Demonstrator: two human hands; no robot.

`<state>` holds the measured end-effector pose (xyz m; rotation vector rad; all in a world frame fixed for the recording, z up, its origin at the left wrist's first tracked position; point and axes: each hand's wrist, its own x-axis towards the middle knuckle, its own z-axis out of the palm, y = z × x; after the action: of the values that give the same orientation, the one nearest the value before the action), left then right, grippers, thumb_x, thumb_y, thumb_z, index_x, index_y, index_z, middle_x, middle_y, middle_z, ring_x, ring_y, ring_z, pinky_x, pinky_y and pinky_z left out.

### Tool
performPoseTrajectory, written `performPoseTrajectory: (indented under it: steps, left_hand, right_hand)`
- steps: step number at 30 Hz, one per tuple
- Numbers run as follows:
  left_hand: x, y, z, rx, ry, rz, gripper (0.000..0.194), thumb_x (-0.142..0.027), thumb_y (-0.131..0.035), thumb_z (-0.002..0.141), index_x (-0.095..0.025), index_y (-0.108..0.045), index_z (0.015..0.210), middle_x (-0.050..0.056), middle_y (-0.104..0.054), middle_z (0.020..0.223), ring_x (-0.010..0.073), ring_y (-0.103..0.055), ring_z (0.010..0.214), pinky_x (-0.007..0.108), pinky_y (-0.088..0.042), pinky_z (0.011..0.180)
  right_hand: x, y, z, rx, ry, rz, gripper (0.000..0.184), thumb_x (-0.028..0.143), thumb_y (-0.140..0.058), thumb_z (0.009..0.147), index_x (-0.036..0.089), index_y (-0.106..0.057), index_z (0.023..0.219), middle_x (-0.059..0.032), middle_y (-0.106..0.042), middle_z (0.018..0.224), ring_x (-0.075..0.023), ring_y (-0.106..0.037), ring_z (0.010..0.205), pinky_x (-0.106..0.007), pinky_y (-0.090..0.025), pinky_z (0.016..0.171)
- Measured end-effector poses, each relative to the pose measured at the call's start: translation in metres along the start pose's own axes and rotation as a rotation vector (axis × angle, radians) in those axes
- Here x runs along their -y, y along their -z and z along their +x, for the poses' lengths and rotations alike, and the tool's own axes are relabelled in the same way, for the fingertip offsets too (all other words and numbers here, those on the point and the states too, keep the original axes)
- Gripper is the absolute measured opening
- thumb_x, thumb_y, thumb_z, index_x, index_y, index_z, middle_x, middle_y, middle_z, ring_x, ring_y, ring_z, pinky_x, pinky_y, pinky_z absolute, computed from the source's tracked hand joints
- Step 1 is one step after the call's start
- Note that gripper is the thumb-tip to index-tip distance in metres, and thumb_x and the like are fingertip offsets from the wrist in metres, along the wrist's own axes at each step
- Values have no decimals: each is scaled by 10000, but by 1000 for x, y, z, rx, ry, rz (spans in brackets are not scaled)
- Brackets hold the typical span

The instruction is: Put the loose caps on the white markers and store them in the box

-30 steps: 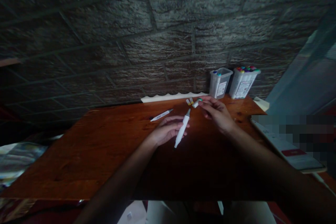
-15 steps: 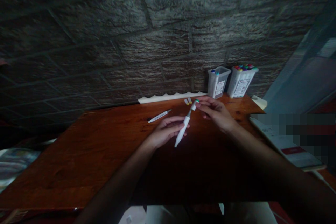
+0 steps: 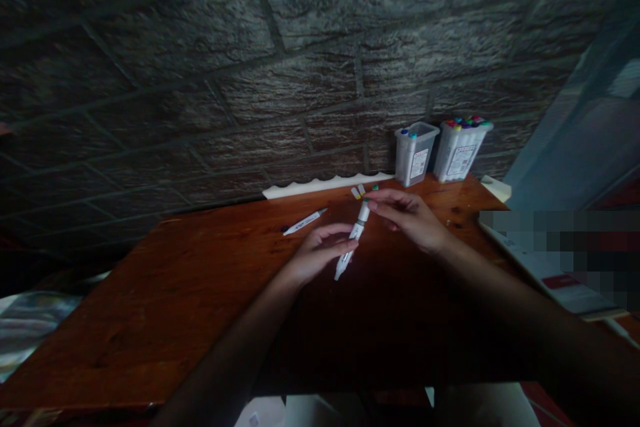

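My left hand [image 3: 320, 255] is closed around the barrel of a white marker [image 3: 344, 261], which slants up and away to the right. Thumb and fingertips of my right hand [image 3: 407, 217] pinch a white cap with a green end [image 3: 365, 211]. This cap sits over the marker's upper end, by a grey collar; whether it is fully seated I cannot tell. Left of the hands lies another marker [image 3: 303, 222], uncapped, its tip pointing up to the right. Beyond my right fingers are two white-and-yellow caps [image 3: 355, 193] and a small green-topped piece [image 3: 375, 187], partly hidden.
Two clear marker boxes stand at the back right: one box [image 3: 418, 159] with a couple of markers, the other box [image 3: 457, 159] packed with several. A white wavy strip [image 3: 325, 185] runs along the stone wall [image 3: 310, 67]. A flat white object [image 3: 545, 267] lies at the right of the wooden table [image 3: 150, 293].
My right hand has brought the green-ended cap down onto the marker's tip, closing the gap where the nib showed. The marker has rolled, so its printing shows. A green-topped piece behind is now visible.
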<state>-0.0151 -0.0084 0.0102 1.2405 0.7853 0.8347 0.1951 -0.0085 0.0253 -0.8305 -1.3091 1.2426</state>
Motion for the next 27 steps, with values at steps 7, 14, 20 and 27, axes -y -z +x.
performPoseTrajectory:
  steps: [7,14,20,27]
  left_hand:
    - [1,-1,1,11,-23,32,317,-269,-784,711,-192,-724,1012,13,-693,783,113,-596,611,258,-458,634]
    - [0,-4,2,-87,-191,198,285,-243,-807,677,-185,-724,944,31,-716,896,140,-623,728,271,-484,696]
    - [5,-8,2,-11,-226,183,266,-229,-767,733,-169,-674,975,36,-688,909,152,-635,810,280,-488,756]
    - [-10,-13,-1,9,-106,-306,226,-222,-705,746,-164,-612,944,23,-612,815,140,-596,742,311,-478,757]
  right_hand:
    - [-3,1,2,-24,18,13,274,383,-729,751,248,-718,989,14,-696,817,-48,-388,475,-216,-270,425]
    - [2,-2,0,-44,38,-48,240,396,-744,739,199,-665,851,7,-669,718,-66,-444,496,-209,-279,417]
    - [2,-2,-1,35,24,18,246,427,-686,797,206,-665,904,14,-650,700,-64,-442,501,-209,-301,431]
    - [1,-2,2,-155,-5,59,403,558,-603,823,216,-656,1030,33,-583,594,-71,-353,420,-237,-231,398]
